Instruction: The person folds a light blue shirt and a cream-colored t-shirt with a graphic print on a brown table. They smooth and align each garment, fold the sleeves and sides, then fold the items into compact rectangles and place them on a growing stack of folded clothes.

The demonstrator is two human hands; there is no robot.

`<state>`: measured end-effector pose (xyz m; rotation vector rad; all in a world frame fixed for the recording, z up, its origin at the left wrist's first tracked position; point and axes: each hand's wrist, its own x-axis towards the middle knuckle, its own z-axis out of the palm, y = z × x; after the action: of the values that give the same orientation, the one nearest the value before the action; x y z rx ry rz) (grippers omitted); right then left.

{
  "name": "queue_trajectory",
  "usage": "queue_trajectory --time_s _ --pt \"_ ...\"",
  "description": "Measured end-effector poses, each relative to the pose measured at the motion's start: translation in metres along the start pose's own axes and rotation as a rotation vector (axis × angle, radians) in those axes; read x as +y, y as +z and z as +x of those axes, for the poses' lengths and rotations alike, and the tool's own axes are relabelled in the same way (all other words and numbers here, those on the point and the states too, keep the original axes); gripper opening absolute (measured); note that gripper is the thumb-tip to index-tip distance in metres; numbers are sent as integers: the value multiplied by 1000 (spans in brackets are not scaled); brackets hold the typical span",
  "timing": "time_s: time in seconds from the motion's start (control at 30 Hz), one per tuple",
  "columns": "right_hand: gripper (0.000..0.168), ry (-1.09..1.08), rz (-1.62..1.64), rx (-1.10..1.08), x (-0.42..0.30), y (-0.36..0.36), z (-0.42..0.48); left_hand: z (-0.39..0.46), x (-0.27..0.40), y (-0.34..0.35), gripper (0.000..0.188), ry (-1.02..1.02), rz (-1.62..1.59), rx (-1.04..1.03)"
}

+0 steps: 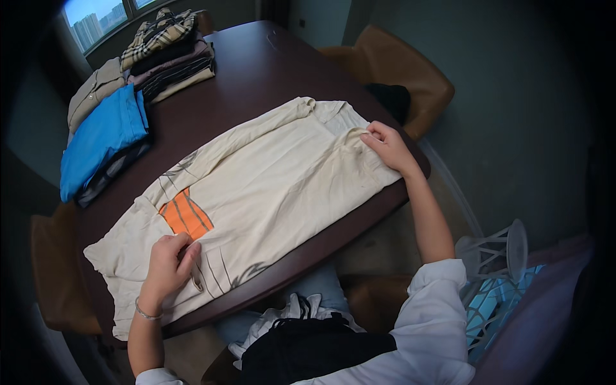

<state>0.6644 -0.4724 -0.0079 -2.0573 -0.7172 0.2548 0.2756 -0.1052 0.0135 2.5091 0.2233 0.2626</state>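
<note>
A cream-coloured cloth garment [279, 178] lies lengthwise along the near side of the dark wooden table [245, 62]. Its long sides are folded inward, and an orange patch with grey lines [185, 214] shows near its left part. Grey leaf-like print appears at both folded edges. My right hand [387, 147] pinches the garment's upper right end, by the rolled edge of the opening. Over the left part, my left hand [171, 264] grips a bit of the near folded layer just below the orange patch. A bracelet circles the left wrist.
At the back left stands a stack of folded clothes [168, 62] topped by a plaid one. Nearer are a blue folded garment [106, 139] and a beige knit [98, 91]. Brown chairs [404, 72] flank the table. A white lattice basket [495, 298] stands at the right.
</note>
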Motion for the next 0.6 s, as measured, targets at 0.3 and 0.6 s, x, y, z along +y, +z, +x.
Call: queue_trajectory --time_s 0.3,0.6 --pt "20 -281 -721 220 -13 -8 24 23 18 -4 20 -22 155 -150" --pt "22 -292 -877 369 -45 105 118 117 -19 27 33 191 367 337"
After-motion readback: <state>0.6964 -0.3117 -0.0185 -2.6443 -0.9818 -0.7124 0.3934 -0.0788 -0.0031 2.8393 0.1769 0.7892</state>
